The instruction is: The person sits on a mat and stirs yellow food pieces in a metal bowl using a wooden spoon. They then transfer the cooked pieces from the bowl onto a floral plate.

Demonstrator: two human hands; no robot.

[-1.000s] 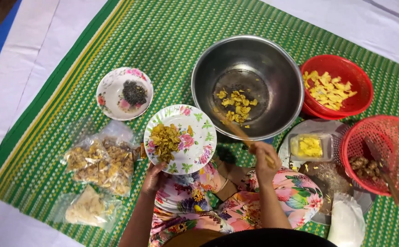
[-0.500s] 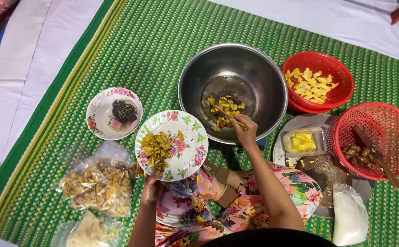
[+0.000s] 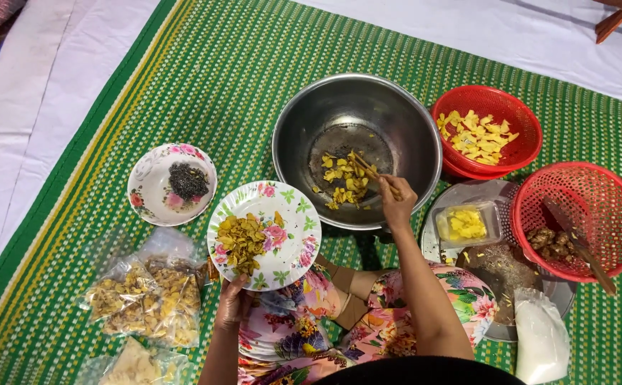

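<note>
1. Change vs. earlier frames: the right hand (image 3: 398, 203) was lower, near the lap, w/ a stick; it has since moved up over the rim of the steel bowl (image 3: 304, 121). It is now closed around thin wooden sticks (image 3: 368, 168), tips in the yellow pieces (image 3: 344, 180) at the bowl bottom. Judged: stirring or picking in progress.
2. Floral plate (image 3: 293, 214): has stayed raised in front of the lap, near level. Left hand (image 3: 234, 299) grips its near rim from below, fingers curled shut. The load of dried yellow-brown flakes (image 3: 240, 241) is still on the plate, left of centre.
3. Packages, L to R:
   - Clear plastic bags (image 3: 147, 296) of pale brown chips, on the green mat (image 3: 182, 85), left of the lap.
   - Small floral bowl (image 3: 155, 194) w/ dark seeds, above the bags.
   - Clear rectangular tub (image 3: 468, 222) w/ yellow content, on a round metal tray (image 3: 461, 192).
   - White filled bag (image 3: 541, 341), bottom right.
   - Two red mesh baskets: upper (image 3: 518, 117) w/ yellow pieces; right one (image 3: 610, 214) w/ brown lumps and a knife (image 3: 578, 242).
4. Labels/signs: none legible.
</note>
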